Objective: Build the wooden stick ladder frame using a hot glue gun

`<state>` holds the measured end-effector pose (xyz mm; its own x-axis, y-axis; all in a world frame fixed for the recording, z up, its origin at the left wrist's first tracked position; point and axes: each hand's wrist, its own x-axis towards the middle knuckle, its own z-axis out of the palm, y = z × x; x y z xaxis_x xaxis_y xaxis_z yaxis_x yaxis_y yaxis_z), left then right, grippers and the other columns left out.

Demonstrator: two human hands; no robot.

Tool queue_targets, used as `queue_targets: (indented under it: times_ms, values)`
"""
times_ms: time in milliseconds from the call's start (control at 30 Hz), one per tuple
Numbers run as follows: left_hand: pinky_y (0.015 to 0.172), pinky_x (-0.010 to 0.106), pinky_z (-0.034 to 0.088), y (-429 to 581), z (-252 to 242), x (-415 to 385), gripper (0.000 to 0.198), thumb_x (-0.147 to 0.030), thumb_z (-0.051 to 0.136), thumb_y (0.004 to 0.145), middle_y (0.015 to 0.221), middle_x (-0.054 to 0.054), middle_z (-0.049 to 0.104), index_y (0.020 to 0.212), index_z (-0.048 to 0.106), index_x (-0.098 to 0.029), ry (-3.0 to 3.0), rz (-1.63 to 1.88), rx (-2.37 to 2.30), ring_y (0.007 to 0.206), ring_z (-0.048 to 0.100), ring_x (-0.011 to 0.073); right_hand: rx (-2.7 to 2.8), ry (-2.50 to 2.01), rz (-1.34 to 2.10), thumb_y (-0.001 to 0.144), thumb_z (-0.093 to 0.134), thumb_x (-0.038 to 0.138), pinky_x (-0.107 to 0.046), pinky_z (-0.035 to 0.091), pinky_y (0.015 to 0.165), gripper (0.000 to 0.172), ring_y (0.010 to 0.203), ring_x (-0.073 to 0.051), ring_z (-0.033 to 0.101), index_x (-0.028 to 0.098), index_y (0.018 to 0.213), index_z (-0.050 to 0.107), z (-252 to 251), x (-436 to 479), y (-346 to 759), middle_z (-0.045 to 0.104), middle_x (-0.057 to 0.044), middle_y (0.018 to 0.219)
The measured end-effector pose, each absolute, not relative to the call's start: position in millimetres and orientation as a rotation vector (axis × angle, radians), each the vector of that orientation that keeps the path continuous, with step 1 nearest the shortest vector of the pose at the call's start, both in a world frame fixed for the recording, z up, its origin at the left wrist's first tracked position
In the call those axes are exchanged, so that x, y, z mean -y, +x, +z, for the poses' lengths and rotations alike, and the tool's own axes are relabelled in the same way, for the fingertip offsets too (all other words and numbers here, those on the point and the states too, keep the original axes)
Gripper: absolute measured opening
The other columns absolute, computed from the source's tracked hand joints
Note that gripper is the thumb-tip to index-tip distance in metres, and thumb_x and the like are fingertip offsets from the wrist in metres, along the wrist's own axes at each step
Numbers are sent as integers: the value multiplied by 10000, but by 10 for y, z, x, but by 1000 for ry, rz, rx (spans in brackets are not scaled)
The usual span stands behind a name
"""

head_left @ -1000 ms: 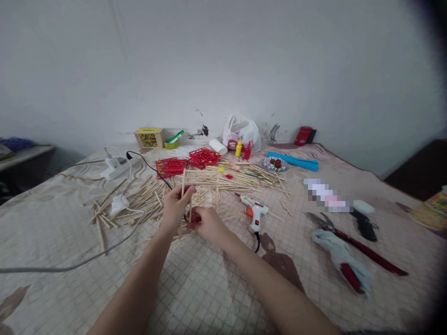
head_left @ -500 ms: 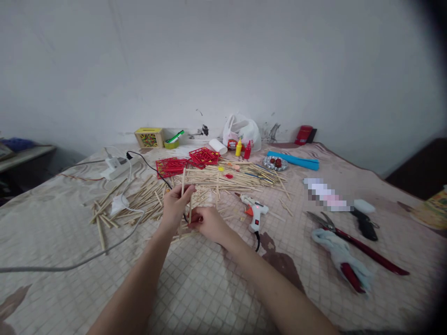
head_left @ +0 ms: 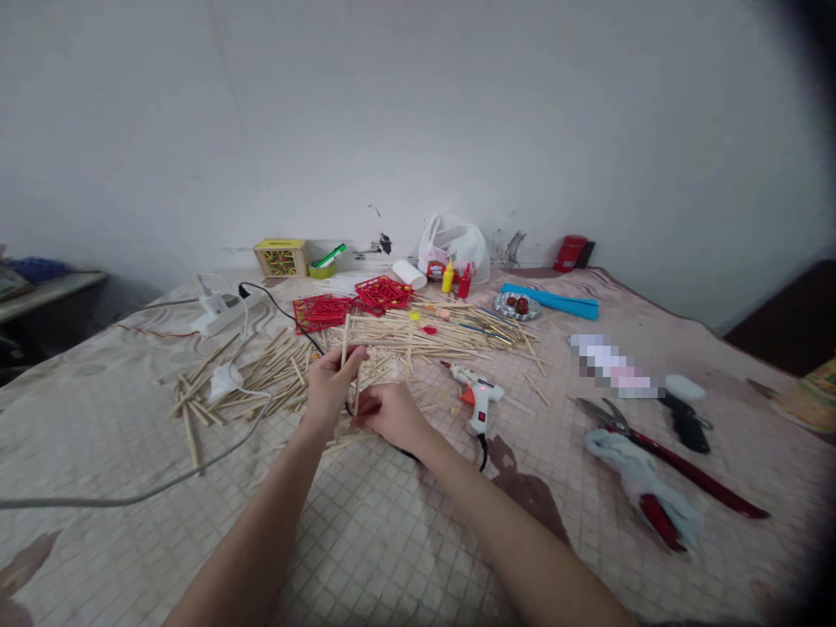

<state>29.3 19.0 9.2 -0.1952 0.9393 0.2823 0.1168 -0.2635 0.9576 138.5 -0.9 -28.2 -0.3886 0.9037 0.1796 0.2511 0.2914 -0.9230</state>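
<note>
My left hand (head_left: pixel 326 387) is closed around an upright wooden stick (head_left: pixel 346 335), whose top end rises above the fingers. A second upright stick (head_left: pixel 357 387) stands just right of it, between my two hands. Low at this second stick, my right hand (head_left: pixel 395 414) pinches with its fingertips; its lower end is partly hidden by the fingers. More sticks lie flat on the table beneath my hands, and I cannot tell how they are joined. To the right rests a white glue gun (head_left: pixel 482 396) with an orange trigger and a small red light.
Loose wooden sticks (head_left: pixel 261 379) spread behind and left of my hands. Red lattice pieces (head_left: pixel 323 311), paint bottles (head_left: pixel 448 277) and a plastic bag (head_left: pixel 467 244) are farther back. Red-handled shears (head_left: pixel 698 475) lie right. A grey cable (head_left: pixel 131 503) and power strip (head_left: pixel 225 315) are left.
</note>
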Motion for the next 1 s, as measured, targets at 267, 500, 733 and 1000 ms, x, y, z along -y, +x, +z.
queue_targets:
  times_ms: [267, 500, 733, 1000]
  values:
    - [409, 201, 238, 283, 90, -203, 200, -341, 604, 669, 421, -63, 397, 604, 628, -153, 1393, 1538, -1299, 413, 337, 67, 1871, -1056, 1037, 581, 646, 45, -202, 411, 529, 130, 575, -129, 598, 164, 598, 597, -263, 23, 1378, 638, 15, 594]
    - [409, 203, 243, 272, 98, -203, 180, -311, 608, 669, 427, -55, 417, 588, 634, -153, 1399, 1554, -1300, 418, 340, 69, 1905, -1063, 999, 589, 649, 42, -212, 401, 539, 122, 574, -133, 591, 152, 593, 598, -225, 40, 1369, 640, -1, 597]
    - [416, 201, 251, 258, 72, -221, 224, -363, 623, 662, 427, -63, 386, 587, 632, -151, 1382, 1542, -1238, 417, 333, 62, 1867, -1056, 1051, 601, 664, 38, -209, 426, 538, 123, 579, -137, 609, 149, 621, 615, -234, 42, 1376, 653, -5, 604]
    - [391, 192, 238, 183, 66, -221, 304, -424, 548, 732, 455, -54, 396, 685, 641, -139, 1381, 1451, -1156, 405, 338, 59, 1858, -1031, 1081, 640, 641, 52, -212, 450, 580, 115, 623, -139, 627, 164, 667, 641, -210, 88, 1396, 677, -3, 655]
